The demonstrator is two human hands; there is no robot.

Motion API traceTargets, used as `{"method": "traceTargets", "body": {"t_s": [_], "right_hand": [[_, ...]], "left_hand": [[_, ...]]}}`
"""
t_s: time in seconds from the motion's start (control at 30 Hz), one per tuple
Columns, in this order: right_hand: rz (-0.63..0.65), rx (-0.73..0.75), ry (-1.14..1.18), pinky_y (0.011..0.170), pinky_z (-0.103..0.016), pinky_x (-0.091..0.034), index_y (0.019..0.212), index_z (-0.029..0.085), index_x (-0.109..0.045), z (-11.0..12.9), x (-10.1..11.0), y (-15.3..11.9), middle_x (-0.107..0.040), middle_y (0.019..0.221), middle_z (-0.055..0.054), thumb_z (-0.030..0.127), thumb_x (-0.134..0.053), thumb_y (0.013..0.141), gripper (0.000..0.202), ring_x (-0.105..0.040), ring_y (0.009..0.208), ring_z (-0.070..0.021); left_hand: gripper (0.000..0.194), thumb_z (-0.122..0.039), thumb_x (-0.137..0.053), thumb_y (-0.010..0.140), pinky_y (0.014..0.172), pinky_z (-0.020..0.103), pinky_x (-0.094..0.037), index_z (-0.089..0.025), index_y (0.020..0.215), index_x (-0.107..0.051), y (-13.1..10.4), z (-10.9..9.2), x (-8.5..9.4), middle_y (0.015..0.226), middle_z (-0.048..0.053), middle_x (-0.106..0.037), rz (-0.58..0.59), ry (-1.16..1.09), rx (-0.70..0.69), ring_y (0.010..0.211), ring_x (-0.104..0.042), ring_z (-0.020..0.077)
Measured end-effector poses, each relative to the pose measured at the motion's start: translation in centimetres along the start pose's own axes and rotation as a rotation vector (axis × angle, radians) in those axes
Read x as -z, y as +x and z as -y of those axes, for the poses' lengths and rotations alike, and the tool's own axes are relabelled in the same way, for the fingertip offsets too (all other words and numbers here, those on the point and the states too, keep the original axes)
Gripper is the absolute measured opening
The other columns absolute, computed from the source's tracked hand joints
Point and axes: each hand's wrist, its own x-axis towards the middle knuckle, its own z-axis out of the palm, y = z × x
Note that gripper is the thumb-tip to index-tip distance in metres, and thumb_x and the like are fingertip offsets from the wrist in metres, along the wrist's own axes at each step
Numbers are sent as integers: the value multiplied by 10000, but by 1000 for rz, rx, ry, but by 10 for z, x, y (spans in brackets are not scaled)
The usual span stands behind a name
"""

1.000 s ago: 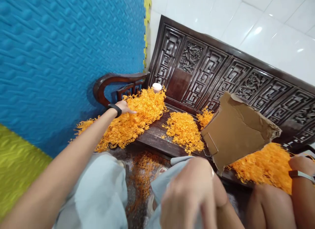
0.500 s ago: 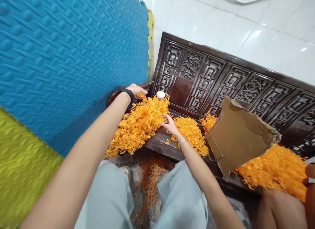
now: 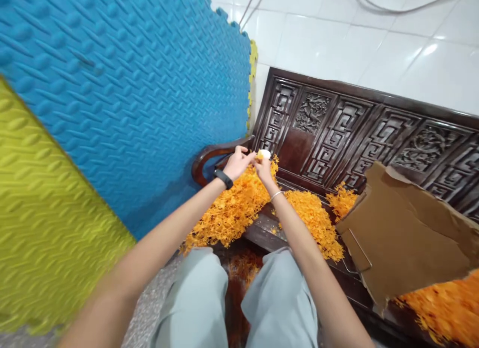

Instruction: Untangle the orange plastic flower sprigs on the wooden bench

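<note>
My left hand (image 3: 239,164), with a black wristband, is closed at the fingertips on a small orange plastic flower piece (image 3: 259,156). My right hand (image 3: 264,170), wearing a thin bracelet, meets it fingertip to fingertip and pinches the same piece. The fingers partly hide this piece. Just behind the fingertips shows a white round lid (image 3: 265,153). Below both hands, a large heap of orange plastic flowers (image 3: 232,206) covers the left end of the dark wooden bench (image 3: 262,233).
A second orange pile (image 3: 312,218) lies to the right on the bench. Beyond it stands a torn cardboard piece (image 3: 407,233) with a bent wire by its edge, and more orange flowers (image 3: 445,303). A carved backrest (image 3: 337,133) runs behind; blue foam mats (image 3: 130,98) border the left.
My left hand has come right and my right hand has lifted off the heap, so the two now meet near the white lid. The view has shifted leftward.
</note>
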Motion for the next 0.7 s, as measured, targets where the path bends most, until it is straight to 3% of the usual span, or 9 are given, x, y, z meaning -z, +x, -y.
{"method": "traceTargets", "body": {"t_s": [0.07, 0.17, 0.33, 0.57, 0.7], "right_hand": [[-19, -1, -5, 547, -208, -418, 656, 137, -570, 7, 8, 12, -587, 592, -16, 413, -546, 721, 286, -533, 560, -110], [-5, 67, -56, 500, -193, -390, 666, 125, -589, 25, 18, 29, -602, 609, -18, 369, -550, 723, 254, -510, 491, -87], [-44, 224, -240, 496, -206, -363, 687, 110, -630, 63, 30, 61, -581, 584, -4, 303, -502, 761, 244, -456, 435, -74], [-210, 341, -599, 665, -265, -405, 759, 120, -677, 90, 54, 78, -616, 718, -51, 302, -530, 736, 235, -538, 687, -153], [-253, 283, -558, 631, -273, -428, 751, 126, -674, 90, 61, 78, -596, 643, -39, 298, -531, 726, 225, -542, 609, -146]], "left_hand": [[598, -462, -571, 696, 802, 362, -437, -123, 1156, -394, -13, 24, 8, 987, 121, -592, -27, 194, -63, 908, -577, 221], [837, -527, -625, 617, 925, 425, -357, -83, 1258, -319, -31, 60, 14, 1257, 226, -439, 28, 388, 33, 1157, -431, 324], [1092, -542, -685, 534, 983, 495, -273, -109, 1378, -147, -43, 89, 6, 1396, 232, -272, 27, 518, 4, 1267, -277, 372], [1141, -558, -682, 529, 942, 531, -308, -152, 1406, -75, -32, 110, -5, 1375, 221, -328, 43, 558, 41, 1210, -372, 388], [1034, -490, -668, 586, 906, 528, -346, -124, 1395, -137, -30, 134, -13, 1302, 231, -407, 35, 607, 143, 1174, -420, 380]]}}
